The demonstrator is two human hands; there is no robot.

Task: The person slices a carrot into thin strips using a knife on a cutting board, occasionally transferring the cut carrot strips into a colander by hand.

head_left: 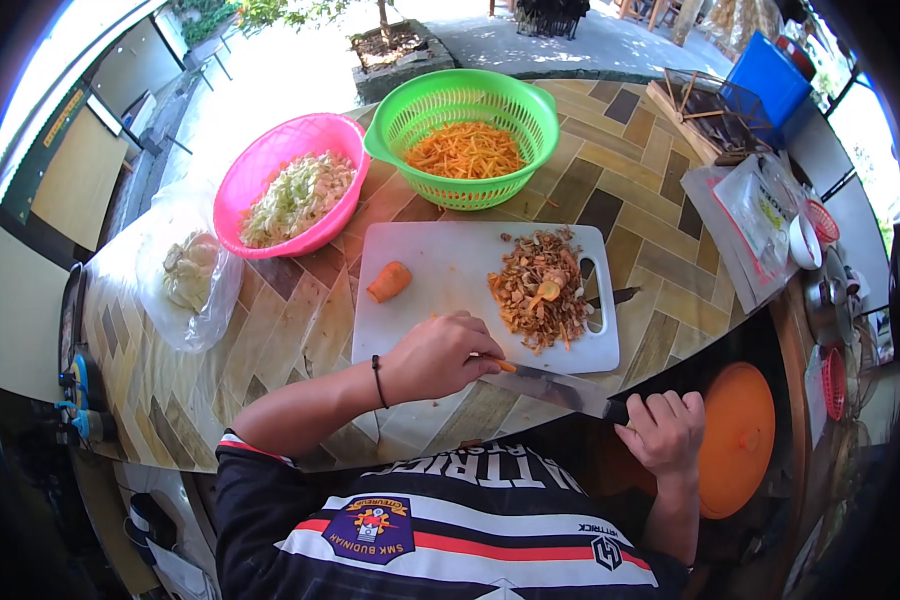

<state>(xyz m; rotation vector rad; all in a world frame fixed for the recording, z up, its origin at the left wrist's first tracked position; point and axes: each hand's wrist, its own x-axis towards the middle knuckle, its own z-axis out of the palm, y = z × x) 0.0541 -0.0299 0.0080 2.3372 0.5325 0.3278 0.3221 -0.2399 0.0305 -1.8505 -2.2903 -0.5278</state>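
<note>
My right hand (663, 432) is closed round the dark handle of a knife (560, 390), its blade pointing left. My left hand (440, 355) is closed at the blade's tip end, with a bit of orange carrot (505, 366) showing at its fingertips; most of what it holds is hidden. Both hands are at the near edge of a white cutting board (435, 250). A carrot piece (388, 282) lies on the board's left side. On the right side sits a heap of brown and orange peelings (540, 290).
Behind the board stand a green colander (460, 195) of shredded carrot and a pink basket (305, 240) of shredded cabbage. A plastic bag (195, 290) lies at left. A wooden tray (685, 130) and a blue container (767, 75) are at back right. An orange round lid (738, 440) is below the table edge.
</note>
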